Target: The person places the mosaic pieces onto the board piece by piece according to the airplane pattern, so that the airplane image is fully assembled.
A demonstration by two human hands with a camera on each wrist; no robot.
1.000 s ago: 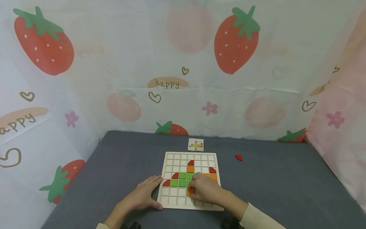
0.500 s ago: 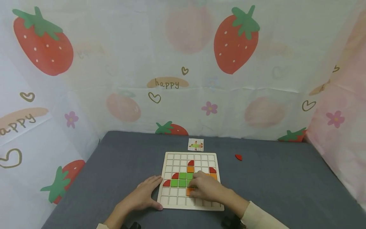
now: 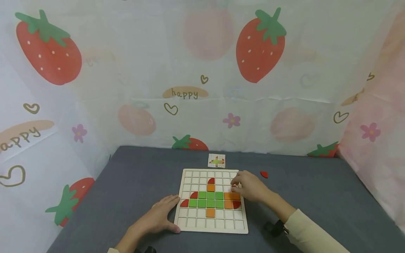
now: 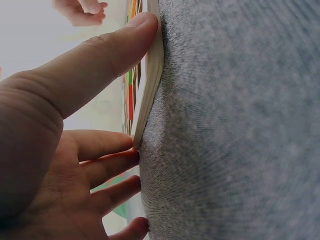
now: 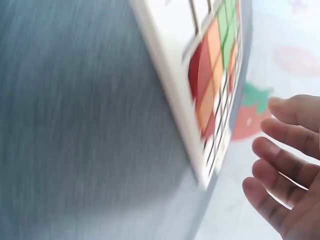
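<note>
A pale wooden grid board lies on the table, bearing a pattern of green square tiles, orange square tiles and red quarter-round tiles. My left hand rests at the board's left side with fingers spread; in the left wrist view its thumb lies over the board's edge and the fingertips touch the cloth and corner. Over the right part of the board hovers my right hand, its fingers loosely bent, partly covering a red tile. The right wrist view shows nothing between those fingers.
A loose red quarter-round piece lies on the dark grey tabletop, right of the board. Behind the board is a small printed card with a coloured grid pattern. Strawberry-print curtain surrounds the back and sides.
My right hand has lifted from the green tiles at mid-board and moved right and away from me, uncovering green, orange and red tiles. The left hand stays at the board's edge.
</note>
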